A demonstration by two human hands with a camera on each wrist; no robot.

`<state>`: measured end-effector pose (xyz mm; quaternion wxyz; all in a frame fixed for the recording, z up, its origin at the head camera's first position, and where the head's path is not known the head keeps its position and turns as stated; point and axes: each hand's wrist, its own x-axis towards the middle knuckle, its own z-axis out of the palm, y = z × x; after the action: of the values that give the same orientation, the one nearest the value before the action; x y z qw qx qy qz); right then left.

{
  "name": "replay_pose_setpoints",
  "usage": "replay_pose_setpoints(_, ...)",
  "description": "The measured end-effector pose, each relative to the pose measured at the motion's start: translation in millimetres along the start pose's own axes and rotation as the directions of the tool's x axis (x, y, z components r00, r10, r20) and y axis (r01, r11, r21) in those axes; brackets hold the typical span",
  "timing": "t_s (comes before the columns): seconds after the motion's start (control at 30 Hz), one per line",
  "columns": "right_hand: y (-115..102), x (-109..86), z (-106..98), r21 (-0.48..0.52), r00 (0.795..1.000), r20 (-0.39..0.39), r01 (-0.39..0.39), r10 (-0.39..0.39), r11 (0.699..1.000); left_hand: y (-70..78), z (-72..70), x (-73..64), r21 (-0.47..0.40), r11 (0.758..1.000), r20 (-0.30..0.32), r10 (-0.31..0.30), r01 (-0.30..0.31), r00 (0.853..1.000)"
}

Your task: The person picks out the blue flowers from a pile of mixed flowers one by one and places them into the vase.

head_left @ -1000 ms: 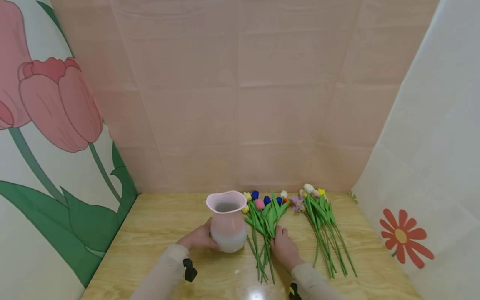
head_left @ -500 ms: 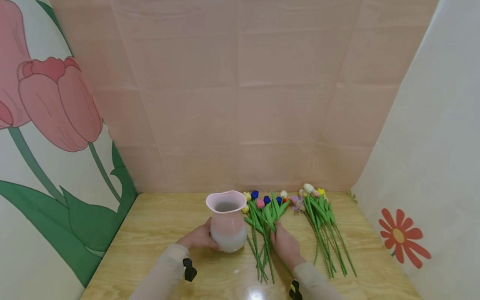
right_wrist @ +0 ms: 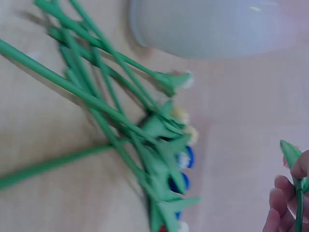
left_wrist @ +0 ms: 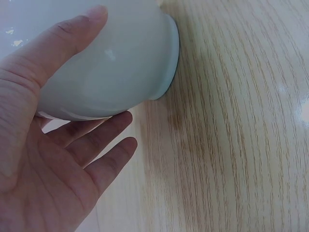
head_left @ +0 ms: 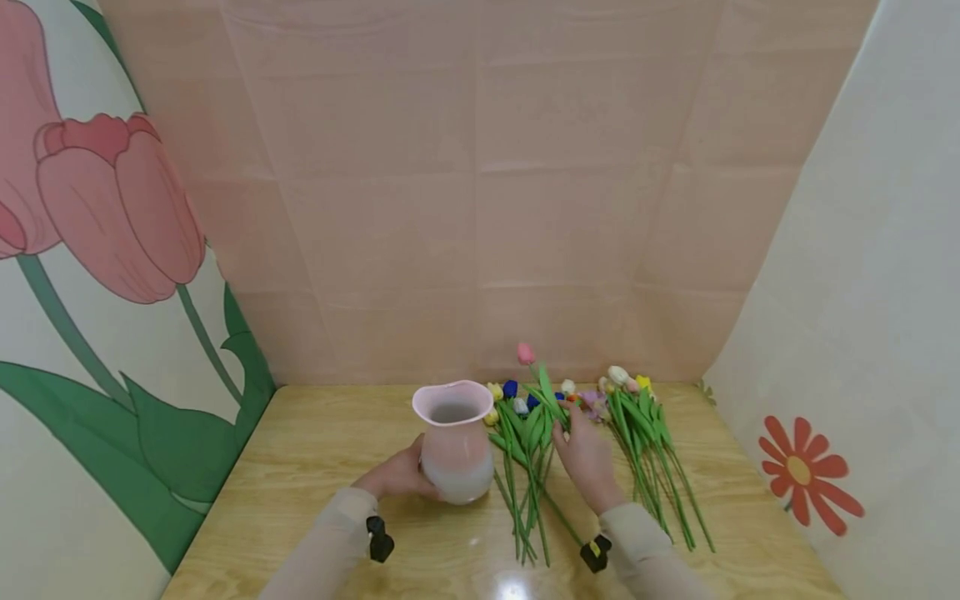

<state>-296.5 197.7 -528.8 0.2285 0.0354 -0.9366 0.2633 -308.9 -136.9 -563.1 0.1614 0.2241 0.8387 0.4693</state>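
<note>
A pink-and-white vase (head_left: 456, 458) with a wavy rim stands upright on the table. My left hand (head_left: 401, 473) grips its left side; in the left wrist view the thumb lies over the vase's lower body (left_wrist: 120, 63) and the fingers curve beneath it. My right hand (head_left: 587, 458) pinches a pink artificial tulip (head_left: 526, 354) by its upper stem and leaves. Its bloom is raised above the other flowers, and its stem slants down towards the wrist. Under it, right of the vase, lies a loose bunch of tulips (head_left: 517, 458) with yellow, blue and white blooms.
Farther right lies a second bunch of flowers (head_left: 651, 454) with white, yellow and purple blooms. The wooden table (head_left: 315, 450) ends at a pink backdrop (head_left: 480, 208). White side panels printed with flowers (head_left: 806, 471) stand left and right.
My right hand has taken hold of the pink tulip and lifted it up and away from the middle bunch, moving slightly right. The left hand and vase have stayed in place.
</note>
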Motion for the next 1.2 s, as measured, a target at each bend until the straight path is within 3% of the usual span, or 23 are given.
replay_pose_setpoints(0.17, 8.8, 11.6, -15.8, -0.005, 0.987, -0.157, 0.042, -0.042, 0.999, -1.3, 0.2, 0.6, 0.009, 1.000, 0.000, 0.008, -0.008, 1.000)
replay_pose_setpoints(0.27, 18.4, 16.1, -20.9, -0.005, 0.980, -0.196, 0.035, -0.035, 0.999, -1.9, 0.5, 0.7, 0.005, 1.000, 0.000, 0.008, -0.008, 1.000)
replay_pose_setpoints(0.5, 44.2, 16.6, -20.7, 0.070, 0.988, -0.148, -0.033, 0.043, 0.997, -1.2, 0.5, -0.2, 0.004, 1.000, 0.000, 0.003, -0.003, 1.000)
replay_pose_setpoints(0.7, 68.6, 10.5, -11.2, 0.037, 0.988, -0.135, -0.073, 0.077, 0.997, -0.1, 0.1, -1.5, 0.022, 1.000, 0.001, 0.006, -0.006, 1.000)
replay_pose_setpoints(0.93, 94.4, 3.2, 0.3, -0.043, 0.987, 0.023, -0.159, 0.160, 0.986, -1.1, 0.2, -0.7, 0.030, 0.999, -0.003, 0.017, -0.017, 1.000)
replay_pose_setpoints(1.03, 103.3, -2.0, 5.8, -0.075, 0.990, 0.049, -0.128, 0.132, 0.989, -0.8, 0.5, -0.4, 0.020, 1.000, -0.003, 0.015, -0.015, 1.000)
replay_pose_setpoints(1.2, 119.5, -9.5, 18.4, -0.157, 1.000, 0.020, -0.020, 0.023, 0.987, 0.7, 0.4, -0.6, 0.011, 1.000, 0.001, 0.010, -0.010, 1.000)
